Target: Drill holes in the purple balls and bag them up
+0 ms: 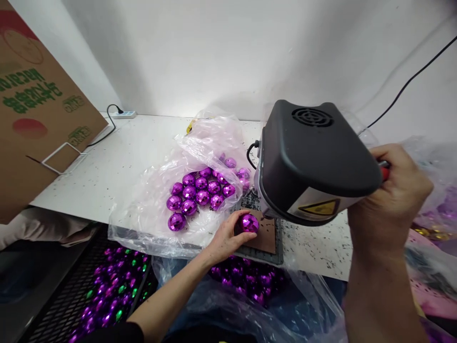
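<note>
My left hand [228,236] pinches a shiny purple faceted ball [249,223] between thumb and fingers. That ball rests over a brown pad [266,240] on a dark base plate [281,255], below the front of a black machine [321,152] with a round vent and a yellow warning label. My right hand [396,190] is closed round a handle [384,170] at the machine's right side; only a red and black bit of it shows. Left of the pad, several more purple balls [189,192] lie on and partly under a clear plastic bag [150,200].
A printed cardboard box [39,105] stands at the left, near a white power strip [124,115] by the wall. Below the table edge are a dark mesh crate [67,290] with purple and green balls and more purple balls [246,281] in plastic. Dark specks litter the white table [321,247].
</note>
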A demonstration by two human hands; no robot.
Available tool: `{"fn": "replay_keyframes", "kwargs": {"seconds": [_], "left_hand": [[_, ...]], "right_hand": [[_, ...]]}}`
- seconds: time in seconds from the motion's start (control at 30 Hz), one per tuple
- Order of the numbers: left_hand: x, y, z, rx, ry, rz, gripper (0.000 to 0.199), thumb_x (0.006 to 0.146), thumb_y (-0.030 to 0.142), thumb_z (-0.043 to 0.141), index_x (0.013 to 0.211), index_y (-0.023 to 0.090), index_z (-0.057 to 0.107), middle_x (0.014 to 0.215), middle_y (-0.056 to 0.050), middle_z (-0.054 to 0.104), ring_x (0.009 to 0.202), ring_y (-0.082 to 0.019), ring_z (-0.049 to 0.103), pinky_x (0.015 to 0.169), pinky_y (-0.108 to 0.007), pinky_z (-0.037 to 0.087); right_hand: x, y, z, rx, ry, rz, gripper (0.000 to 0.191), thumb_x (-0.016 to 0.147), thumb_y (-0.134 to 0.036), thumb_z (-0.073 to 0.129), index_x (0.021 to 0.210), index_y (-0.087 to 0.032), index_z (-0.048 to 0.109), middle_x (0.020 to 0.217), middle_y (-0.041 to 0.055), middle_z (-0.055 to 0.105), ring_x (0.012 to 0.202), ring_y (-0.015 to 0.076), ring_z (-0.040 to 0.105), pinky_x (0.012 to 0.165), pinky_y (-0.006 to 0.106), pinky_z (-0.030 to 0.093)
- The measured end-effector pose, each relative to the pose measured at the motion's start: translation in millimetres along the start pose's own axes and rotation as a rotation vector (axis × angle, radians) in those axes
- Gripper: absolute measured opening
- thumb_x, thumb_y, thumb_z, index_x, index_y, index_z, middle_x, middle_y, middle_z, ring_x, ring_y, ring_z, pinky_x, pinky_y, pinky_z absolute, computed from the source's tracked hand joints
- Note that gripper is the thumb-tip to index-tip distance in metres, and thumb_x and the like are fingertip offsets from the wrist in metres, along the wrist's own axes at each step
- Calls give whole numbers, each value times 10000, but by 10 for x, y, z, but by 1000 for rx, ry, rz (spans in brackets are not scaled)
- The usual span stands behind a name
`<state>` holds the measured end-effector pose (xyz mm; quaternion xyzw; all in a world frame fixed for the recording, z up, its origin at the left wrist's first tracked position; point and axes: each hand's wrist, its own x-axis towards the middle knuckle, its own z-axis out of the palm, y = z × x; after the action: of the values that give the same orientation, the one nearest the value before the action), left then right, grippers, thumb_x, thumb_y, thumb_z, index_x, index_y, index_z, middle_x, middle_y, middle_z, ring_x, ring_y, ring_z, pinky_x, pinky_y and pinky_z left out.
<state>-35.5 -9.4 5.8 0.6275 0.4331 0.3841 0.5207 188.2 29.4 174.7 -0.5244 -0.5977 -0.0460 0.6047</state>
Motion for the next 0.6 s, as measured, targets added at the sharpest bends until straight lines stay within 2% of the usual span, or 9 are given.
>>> {"fn": "replay_keyframes", "kwargs": {"seconds": [0.07,0.2,0.37,0.47,0.6], "left_hand": [[36,-80,72,148,22,62,488,862,352,736,1304,231,568,1317,-78,640,1216,-276,577,1072,-445,427],[83,-206,174,303,66,160,554,865,295,733,1363,212,506,1324,-109,633,1236,-288,566,1076,-477,427],[91,-195,248,465,30,309,536,882,236,701,1380,223,503,1383,-130,581,1299,-305,518,1150,-534,344],[99,-132,275,478,2,265,511,903,240,664,1388,225,503,1381,-130,577,1315,-312,499,1190,-570,274],[125,-99,327,353,-10,164,486,879,342,711,1332,241,565,1357,-118,599,1319,-336,483,1214,-603,190]], "right_hand": [[-2,2,1,-6,-2,4,153,832,-255,566,718,-154,554,563,-61,453,539,33,385,531,183,286],[-18,8,-10,-27,-4,10,157,840,-264,572,727,-156,551,607,-60,449,578,31,375,558,192,284],[-33,-10,-16,-30,-12,39,169,859,-280,567,741,-160,544,623,-56,429,591,45,359,579,213,287],[-32,-36,-13,-12,-18,36,179,862,-258,567,722,-151,538,611,-53,415,586,44,350,579,213,285],[-26,-61,-13,-1,-22,25,177,851,-245,582,713,-148,529,598,-55,411,579,43,347,565,205,280]]}}
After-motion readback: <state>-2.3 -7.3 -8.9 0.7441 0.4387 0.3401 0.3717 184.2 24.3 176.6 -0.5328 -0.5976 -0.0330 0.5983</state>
